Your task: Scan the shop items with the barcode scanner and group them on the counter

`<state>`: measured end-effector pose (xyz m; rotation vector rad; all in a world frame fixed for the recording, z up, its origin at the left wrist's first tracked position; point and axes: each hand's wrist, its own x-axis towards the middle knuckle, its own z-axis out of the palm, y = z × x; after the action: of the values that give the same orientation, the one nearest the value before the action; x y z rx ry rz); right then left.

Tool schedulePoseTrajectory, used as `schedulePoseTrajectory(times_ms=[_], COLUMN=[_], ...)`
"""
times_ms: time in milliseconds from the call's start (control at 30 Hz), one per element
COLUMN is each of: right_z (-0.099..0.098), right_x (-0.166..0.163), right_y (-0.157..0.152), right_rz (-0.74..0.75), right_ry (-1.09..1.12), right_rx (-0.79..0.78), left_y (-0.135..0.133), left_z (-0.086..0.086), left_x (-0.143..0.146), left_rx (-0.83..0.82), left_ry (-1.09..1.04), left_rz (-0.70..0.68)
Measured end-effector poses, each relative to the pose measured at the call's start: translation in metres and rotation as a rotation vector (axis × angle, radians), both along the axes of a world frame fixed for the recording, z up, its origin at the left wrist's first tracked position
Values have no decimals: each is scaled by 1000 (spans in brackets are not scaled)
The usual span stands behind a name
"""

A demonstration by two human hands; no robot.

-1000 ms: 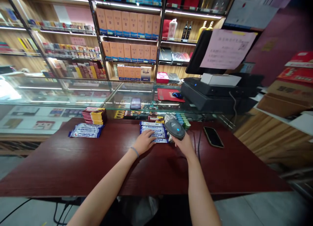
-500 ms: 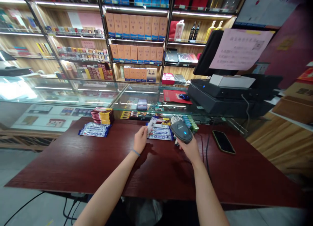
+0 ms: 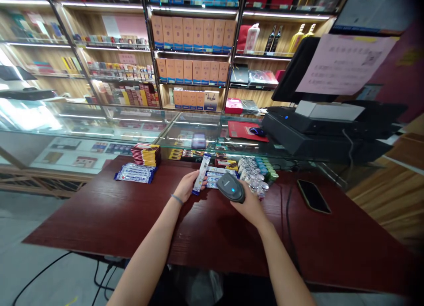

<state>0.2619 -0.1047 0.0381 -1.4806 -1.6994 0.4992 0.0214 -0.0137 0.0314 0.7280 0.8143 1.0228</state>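
Note:
My left hand (image 3: 188,187) grips a slim blue-and-white snack packet (image 3: 202,173), its back side with small print turned up. In my right hand (image 3: 250,205) is a dark barcode scanner (image 3: 231,187) with a lit blue light, its head pointing toward the packet. Partly hidden behind the scanner lie more blue-and-white packets (image 3: 213,179) in a stack. To their right stand several small silver-topped containers (image 3: 253,175). At the left of the table lies another pile of packets (image 3: 135,172), in front of a stack of red-and-yellow boxes (image 3: 145,154).
A phone (image 3: 314,196) lies on the dark red table (image 3: 115,217) at right, near the scanner's cable (image 3: 289,222). Behind the table runs a glass display counter (image 3: 132,125), with a monitor (image 3: 296,69), a mouse (image 3: 257,131) and a red mat (image 3: 240,128) on it. Stocked shelves line the wall.
The packet in my left hand has been turned and lowered, so its long side faces up. My right hand has brought the scanner left, nearer to it, uncovering the silver-topped containers.

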Motion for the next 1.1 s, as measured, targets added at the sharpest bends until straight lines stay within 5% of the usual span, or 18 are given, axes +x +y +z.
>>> schedulePoseTrajectory(times_ms=[500,867,1100], right_z=[0,0,-3], right_x=[-5,-7,-7], right_y=[-1,-1,0], right_rz=[20,-6,-25], right_ry=[-41,9,1], right_rx=[-34,-11,-3], left_y=[6,4,8], left_z=[-12,-3,-12], left_x=[0,-3,-4], left_rx=[15,-34,102], left_ry=[-2,-57,-110], left_rz=[0,-19,54])
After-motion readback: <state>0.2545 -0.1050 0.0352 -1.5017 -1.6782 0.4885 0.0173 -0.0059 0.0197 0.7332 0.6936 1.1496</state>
